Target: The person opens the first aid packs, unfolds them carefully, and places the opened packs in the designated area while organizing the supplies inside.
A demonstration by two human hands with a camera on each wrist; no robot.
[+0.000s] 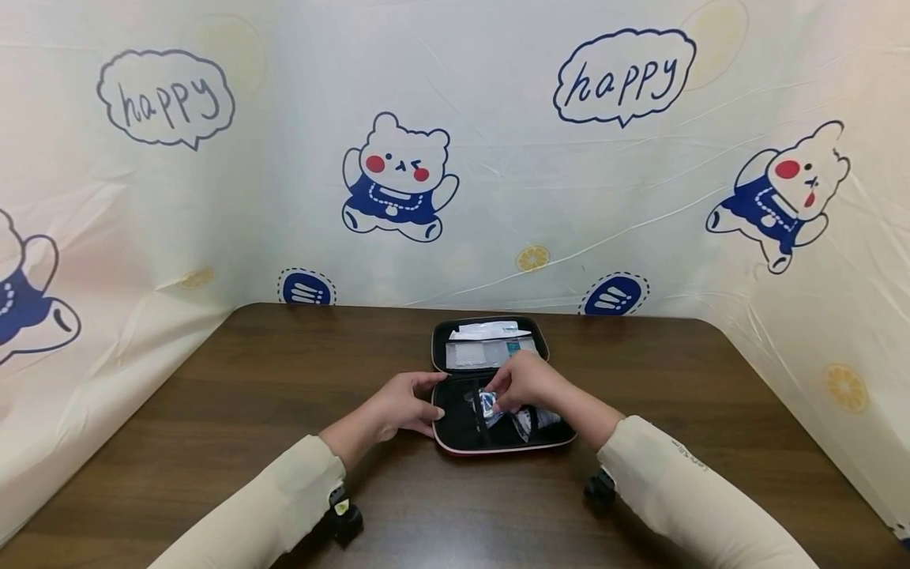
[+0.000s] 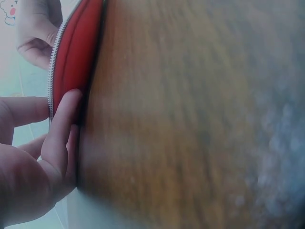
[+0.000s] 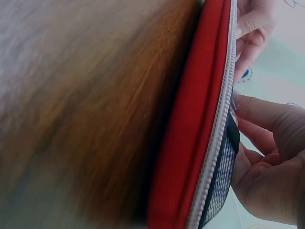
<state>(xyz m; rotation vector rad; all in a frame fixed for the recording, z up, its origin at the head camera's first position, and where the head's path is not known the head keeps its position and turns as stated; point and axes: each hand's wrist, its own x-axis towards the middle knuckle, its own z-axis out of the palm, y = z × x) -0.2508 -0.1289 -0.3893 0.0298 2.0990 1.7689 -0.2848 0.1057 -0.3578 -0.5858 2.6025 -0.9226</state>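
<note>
A zippered case (image 1: 455, 437), black inside and red outside, lies unfolded on the table. My left hand (image 1: 404, 405) grips its left side, thumb at the rim; in the left wrist view, fingers press on the red wall (image 2: 78, 57). With bent fingers my right hand (image 1: 524, 382) pinches a small shiny silver-blue packet (image 1: 488, 404) over the near half, beside a black elastic strap (image 1: 478, 411). More clear-wrapped items (image 1: 524, 424) sit at the right of that half. The right wrist view has my right hand (image 3: 271, 176) just past the zipper edge, the packet mostly hidden.
The case's far half (image 1: 439, 348) leans up with white and clear packets (image 1: 483, 353) in it. Around the case is a brown wooden table (image 1: 249, 395). A printed curtain (image 1: 498, 197) stands behind the table and along both sides.
</note>
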